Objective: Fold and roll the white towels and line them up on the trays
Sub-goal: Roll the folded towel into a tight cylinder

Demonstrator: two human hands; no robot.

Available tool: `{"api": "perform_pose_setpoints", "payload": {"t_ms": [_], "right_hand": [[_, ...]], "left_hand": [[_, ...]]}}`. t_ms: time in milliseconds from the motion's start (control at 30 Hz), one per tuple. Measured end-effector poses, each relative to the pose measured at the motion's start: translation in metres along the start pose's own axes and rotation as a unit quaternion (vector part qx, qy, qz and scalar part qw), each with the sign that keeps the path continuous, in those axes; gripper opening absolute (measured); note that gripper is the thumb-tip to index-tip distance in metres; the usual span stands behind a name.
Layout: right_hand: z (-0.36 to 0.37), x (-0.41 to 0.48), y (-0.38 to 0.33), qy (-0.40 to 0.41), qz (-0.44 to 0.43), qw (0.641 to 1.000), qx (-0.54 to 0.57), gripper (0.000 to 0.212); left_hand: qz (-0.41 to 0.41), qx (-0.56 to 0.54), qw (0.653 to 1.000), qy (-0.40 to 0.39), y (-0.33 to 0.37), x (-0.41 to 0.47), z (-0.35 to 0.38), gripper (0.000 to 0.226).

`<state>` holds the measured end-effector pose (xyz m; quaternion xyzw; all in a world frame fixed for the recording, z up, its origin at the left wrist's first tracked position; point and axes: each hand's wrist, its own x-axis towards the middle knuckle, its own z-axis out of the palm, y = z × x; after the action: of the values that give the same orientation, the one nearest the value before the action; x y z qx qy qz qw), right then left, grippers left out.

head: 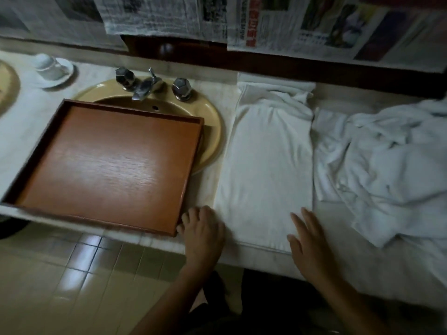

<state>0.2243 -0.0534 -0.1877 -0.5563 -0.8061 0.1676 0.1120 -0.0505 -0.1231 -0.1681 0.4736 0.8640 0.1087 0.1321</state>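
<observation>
Our left hand (203,232), grip curled at the towel's (268,160) near left corner by the tray (108,160), hold unclear, our right hand (308,240) spread flat on its right corner

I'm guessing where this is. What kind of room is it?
Probably a bathroom, maybe a hotel's: a sink with taps in a counter, a tiled floor, and white towels heaped nearby.
</observation>
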Motion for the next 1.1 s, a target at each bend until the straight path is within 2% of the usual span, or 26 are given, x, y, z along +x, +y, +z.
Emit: {"api": "perform_pose_setpoints", "payload": {"t_ms": [67,133,233,300,400,433,467,533,567,667,767,867,1033,1100], "right_hand": [[-0.001,-0.036,0.004,0.006,0.050,0.999,0.017,0.045],[0.004,-0.056,0.003,0.014,0.089,0.995,0.032,0.046],[0.009,-0.062,-0.002,0.063,0.099,0.992,0.038,0.027],[0.006,-0.058,-0.006,0.069,0.118,0.989,0.048,0.013],[-0.006,-0.050,-0.012,0.058,0.142,0.986,0.065,0.011],[-0.010,-0.049,-0.014,0.056,0.147,0.985,0.073,0.011],[-0.015,-0.048,-0.016,0.053,0.151,0.984,0.080,0.010],[-0.022,-0.050,-0.020,0.048,0.151,0.984,0.079,0.006],[-0.024,-0.052,-0.021,0.038,0.145,0.987,0.063,0.005],[-0.021,-0.058,-0.018,0.020,0.109,0.994,-0.013,0.008],[-0.024,-0.055,-0.013,0.050,0.077,0.995,-0.031,0.011],[-0.033,-0.054,-0.013,0.088,0.080,0.993,-0.012,0.012],[-0.018,-0.075,-0.004,0.059,0.058,0.995,-0.048,0.011],[-0.019,-0.077,-0.008,0.049,0.073,0.995,-0.044,0.019]], "left_hand": [[0.005,0.004,1.000,-0.021,-0.008,-0.003,-0.004,0.037],[0.000,-0.039,0.997,-0.065,-0.007,-0.004,-0.008,0.031],[-0.010,-0.100,0.986,-0.135,-0.004,0.001,-0.017,0.018],[0.000,-0.099,0.984,-0.149,-0.004,0.005,-0.024,0.015],[-0.005,-0.164,0.973,-0.163,-0.003,0.003,-0.034,0.014],[-0.035,-0.235,0.955,-0.175,-0.002,0.003,-0.035,0.013],[-0.085,-0.333,0.919,-0.194,-0.003,0.002,-0.036,0.012],[-0.192,-0.497,0.809,-0.248,-0.007,0.001,-0.036,0.010],[-0.216,-0.524,0.779,-0.267,-0.010,0.000,-0.035,0.009],[-0.244,-0.533,0.761,-0.278,-0.022,0.000,-0.027,0.018],[-0.243,-0.537,0.771,-0.241,-0.027,0.004,-0.027,0.021],[-0.203,-0.510,0.810,-0.205,-0.028,0.003,-0.032,0.017],[-0.107,-0.327,0.925,-0.164,-0.028,-0.017,-0.035,0.019],[-0.056,-0.250,0.960,-0.113,-0.028,-0.025,-0.033,0.021]]}}
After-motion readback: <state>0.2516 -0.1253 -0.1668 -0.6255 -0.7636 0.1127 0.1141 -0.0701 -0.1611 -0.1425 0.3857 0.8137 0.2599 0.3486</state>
